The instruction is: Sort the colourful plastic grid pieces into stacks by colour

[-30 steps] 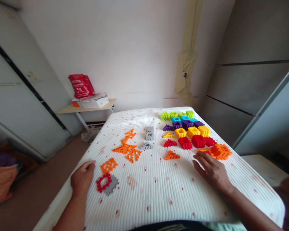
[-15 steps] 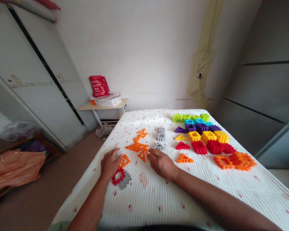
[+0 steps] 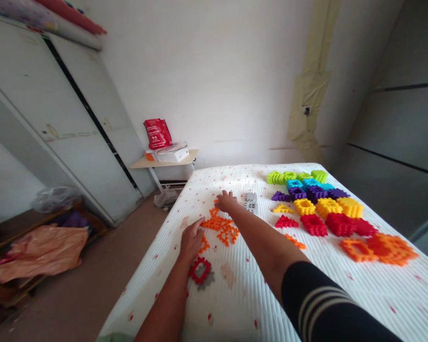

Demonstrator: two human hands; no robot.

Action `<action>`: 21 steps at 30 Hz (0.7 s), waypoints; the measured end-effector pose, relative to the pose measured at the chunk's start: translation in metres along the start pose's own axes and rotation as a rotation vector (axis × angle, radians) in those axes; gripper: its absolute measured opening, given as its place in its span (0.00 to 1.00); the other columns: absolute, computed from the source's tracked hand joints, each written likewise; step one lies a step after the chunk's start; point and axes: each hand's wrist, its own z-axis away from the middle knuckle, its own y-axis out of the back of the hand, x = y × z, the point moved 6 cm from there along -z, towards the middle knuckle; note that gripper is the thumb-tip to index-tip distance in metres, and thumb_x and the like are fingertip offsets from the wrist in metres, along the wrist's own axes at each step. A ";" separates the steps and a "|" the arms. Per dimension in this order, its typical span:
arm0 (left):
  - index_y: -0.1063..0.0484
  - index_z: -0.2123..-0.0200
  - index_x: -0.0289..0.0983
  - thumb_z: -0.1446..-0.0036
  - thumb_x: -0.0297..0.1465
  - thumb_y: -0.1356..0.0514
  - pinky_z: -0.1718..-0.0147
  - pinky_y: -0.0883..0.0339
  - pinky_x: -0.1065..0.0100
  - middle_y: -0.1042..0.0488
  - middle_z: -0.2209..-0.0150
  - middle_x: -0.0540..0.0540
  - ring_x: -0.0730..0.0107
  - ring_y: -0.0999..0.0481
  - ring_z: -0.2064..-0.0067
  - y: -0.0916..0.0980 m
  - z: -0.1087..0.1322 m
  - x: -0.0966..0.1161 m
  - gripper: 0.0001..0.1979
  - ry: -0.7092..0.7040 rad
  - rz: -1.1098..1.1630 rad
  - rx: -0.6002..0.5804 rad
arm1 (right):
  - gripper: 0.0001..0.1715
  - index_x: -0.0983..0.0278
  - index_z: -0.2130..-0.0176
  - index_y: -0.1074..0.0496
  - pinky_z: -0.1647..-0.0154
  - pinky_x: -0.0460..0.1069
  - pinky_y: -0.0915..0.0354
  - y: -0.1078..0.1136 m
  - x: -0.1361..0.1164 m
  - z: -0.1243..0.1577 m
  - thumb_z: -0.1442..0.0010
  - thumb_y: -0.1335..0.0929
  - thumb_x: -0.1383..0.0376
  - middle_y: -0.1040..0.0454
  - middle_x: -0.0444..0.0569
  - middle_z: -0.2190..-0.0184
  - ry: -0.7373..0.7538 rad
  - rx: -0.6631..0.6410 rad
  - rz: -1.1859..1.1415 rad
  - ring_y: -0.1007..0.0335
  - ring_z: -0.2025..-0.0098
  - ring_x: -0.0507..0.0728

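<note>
1 L hand point(image 3: 191, 239) + 1 R hand point(image 3: 227, 201), mid-frame, at orange pcs point(image 3: 219, 224), can't tell if either grips; 1 red pc point(image 3: 200, 261) overlaps 1 grey pc point(image 3: 208, 281), lower ctr.

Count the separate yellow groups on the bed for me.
4, in a row from left to right: small triangular group, open-centred group, third group and rightmost group. Individual pieces within each may be hidden.
</note>
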 end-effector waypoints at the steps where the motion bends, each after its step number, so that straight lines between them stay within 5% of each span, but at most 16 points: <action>1: 0.30 0.51 0.38 0.49 0.31 0.48 0.44 0.45 0.57 0.29 0.49 0.42 0.61 0.32 0.46 0.000 0.000 -0.001 0.22 0.013 0.016 -0.003 | 0.22 0.59 0.49 0.33 0.56 0.63 0.40 -0.003 -0.001 -0.002 0.41 0.40 0.56 0.38 0.57 0.47 -0.007 -0.021 0.002 0.44 0.46 0.69; 6: 0.29 0.54 0.36 0.49 0.33 0.49 0.49 0.40 0.59 0.25 0.55 0.41 0.62 0.28 0.52 0.004 0.003 -0.005 0.20 0.070 0.138 0.057 | 0.24 0.58 0.50 0.33 0.54 0.64 0.43 -0.015 -0.023 0.012 0.43 0.39 0.53 0.36 0.55 0.48 0.036 -0.053 0.030 0.44 0.46 0.67; 11: 0.29 0.54 0.37 0.49 0.35 0.48 0.49 0.40 0.59 0.26 0.54 0.41 0.61 0.28 0.52 0.009 0.008 -0.008 0.19 0.102 0.153 0.133 | 0.23 0.58 0.50 0.33 0.52 0.63 0.44 -0.026 -0.045 0.060 0.42 0.40 0.52 0.36 0.54 0.48 0.114 -0.012 0.058 0.43 0.47 0.65; 21: 0.28 0.57 0.35 0.49 0.40 0.47 0.48 0.41 0.58 0.25 0.56 0.39 0.59 0.28 0.52 0.001 0.024 -0.001 0.20 0.152 0.299 0.030 | 0.23 0.63 0.51 0.33 0.51 0.63 0.46 -0.023 -0.055 0.140 0.39 0.41 0.53 0.38 0.57 0.45 0.165 0.103 0.047 0.45 0.46 0.66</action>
